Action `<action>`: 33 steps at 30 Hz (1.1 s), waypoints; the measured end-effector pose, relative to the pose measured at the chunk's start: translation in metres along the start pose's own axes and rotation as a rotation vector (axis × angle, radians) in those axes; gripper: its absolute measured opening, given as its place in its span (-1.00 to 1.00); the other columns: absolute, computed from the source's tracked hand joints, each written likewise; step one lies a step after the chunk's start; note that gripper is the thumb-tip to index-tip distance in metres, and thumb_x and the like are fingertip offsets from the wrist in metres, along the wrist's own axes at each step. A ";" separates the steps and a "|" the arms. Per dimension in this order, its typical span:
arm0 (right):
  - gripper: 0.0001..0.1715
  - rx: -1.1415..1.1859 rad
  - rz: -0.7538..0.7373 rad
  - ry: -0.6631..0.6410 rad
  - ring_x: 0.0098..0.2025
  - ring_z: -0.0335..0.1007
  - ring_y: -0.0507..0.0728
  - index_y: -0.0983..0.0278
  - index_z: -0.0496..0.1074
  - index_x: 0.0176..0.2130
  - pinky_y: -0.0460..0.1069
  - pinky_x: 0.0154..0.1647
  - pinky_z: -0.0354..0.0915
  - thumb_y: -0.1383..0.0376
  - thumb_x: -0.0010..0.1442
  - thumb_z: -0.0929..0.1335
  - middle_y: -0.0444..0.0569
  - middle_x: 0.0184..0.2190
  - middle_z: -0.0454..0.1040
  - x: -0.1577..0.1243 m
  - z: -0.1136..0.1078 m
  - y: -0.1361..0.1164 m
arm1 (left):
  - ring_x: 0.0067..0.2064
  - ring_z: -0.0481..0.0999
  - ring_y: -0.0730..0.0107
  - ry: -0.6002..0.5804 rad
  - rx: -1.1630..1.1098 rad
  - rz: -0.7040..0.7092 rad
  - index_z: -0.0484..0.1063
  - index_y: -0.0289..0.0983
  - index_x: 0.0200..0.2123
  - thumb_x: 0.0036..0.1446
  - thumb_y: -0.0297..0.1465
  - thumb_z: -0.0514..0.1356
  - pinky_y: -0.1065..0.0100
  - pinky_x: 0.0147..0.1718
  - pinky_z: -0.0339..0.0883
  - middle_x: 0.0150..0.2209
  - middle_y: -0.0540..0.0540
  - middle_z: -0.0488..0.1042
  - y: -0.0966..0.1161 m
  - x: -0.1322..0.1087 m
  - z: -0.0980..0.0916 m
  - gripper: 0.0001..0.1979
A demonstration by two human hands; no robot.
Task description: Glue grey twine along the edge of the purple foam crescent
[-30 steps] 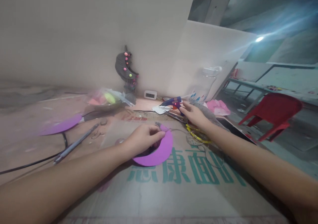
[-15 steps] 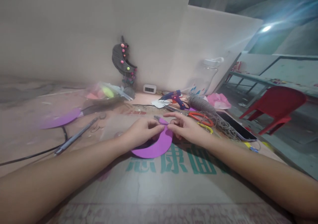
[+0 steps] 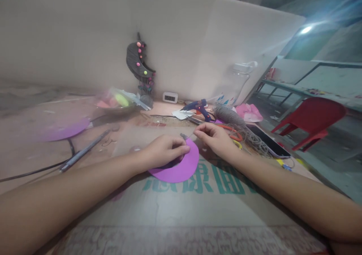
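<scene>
Through the head camera I have the left hand (image 3: 166, 151) pinching a curved purple piece (image 3: 181, 174), thumb on top and the other fingers curled at its inner edge; the piece sits just under that grip and bulges out toward the right and toward me, over a pale sheet (image 3: 169, 213) printed with green characters, though I cannot tell whether it lies flat on it. At the piece's far tip, just beyond the left fingertips, I make out a small grey wrap (image 3: 183, 136). The right hand (image 3: 213, 136) is near, apart from the left, its thumb and forefinger pressed together on a thin strand (image 3: 191, 134) that runs toward that wrap. Beyond the right grip I see a blue glue gun (image 3: 198, 106) by a white scrap (image 3: 182, 114), and a grey yarn roll (image 3: 229, 116); to the right of the grip lie orange handles (image 3: 236, 132), loose grey yarn (image 3: 258, 142) and a dark phone (image 3: 271, 142). Well left of the left grip I get a slim pen-like tool (image 3: 85, 151) and a second purple piece (image 3: 68, 129), its far end blurred
</scene>
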State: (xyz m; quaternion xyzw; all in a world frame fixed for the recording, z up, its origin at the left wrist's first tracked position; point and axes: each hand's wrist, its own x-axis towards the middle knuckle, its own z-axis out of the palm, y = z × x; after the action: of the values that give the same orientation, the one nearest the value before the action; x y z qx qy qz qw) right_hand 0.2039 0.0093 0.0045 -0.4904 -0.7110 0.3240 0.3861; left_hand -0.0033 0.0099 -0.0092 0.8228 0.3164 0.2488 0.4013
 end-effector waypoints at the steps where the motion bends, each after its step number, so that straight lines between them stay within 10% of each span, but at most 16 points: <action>1: -0.75 0.000 -0.006 0.011 -0.60 0.17 -0.06 0.27 0.37 -0.36 -0.13 -0.59 0.14 0.12 0.13 0.35 -0.20 -0.52 0.32 0.000 0.000 0.000 | -0.45 0.38 0.45 -0.002 0.016 0.008 0.37 -0.27 -0.50 0.21 -0.25 0.02 0.44 -0.43 0.19 -0.52 0.02 0.42 0.000 0.000 0.000 -0.69; 28: -0.80 -0.081 -0.020 0.006 -0.53 0.22 -0.03 0.27 0.38 -0.28 -0.11 -0.54 0.21 0.18 0.14 0.32 -0.11 -0.37 0.42 0.002 0.005 0.007 | -0.47 0.37 0.46 0.028 0.177 0.062 0.39 -0.27 -0.53 0.21 -0.21 0.03 0.44 -0.44 0.16 -0.53 0.01 0.44 0.003 -0.003 0.003 -0.64; 33: -0.68 0.027 -0.091 0.177 -0.52 0.19 -0.04 0.20 0.23 -0.06 -0.11 -0.54 0.19 0.23 0.17 0.29 -0.08 -0.22 0.37 0.002 0.002 0.006 | -0.49 0.37 0.45 0.052 0.053 -0.030 0.37 -0.28 -0.55 0.19 -0.19 0.03 0.43 -0.45 0.18 -0.56 0.01 0.42 0.005 -0.001 0.002 -0.63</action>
State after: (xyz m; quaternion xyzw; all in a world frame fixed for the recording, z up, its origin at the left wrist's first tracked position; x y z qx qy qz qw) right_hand 0.2046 0.0129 -0.0009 -0.4790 -0.6913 0.2710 0.4682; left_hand -0.0011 0.0059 -0.0068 0.8216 0.3455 0.2558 0.3744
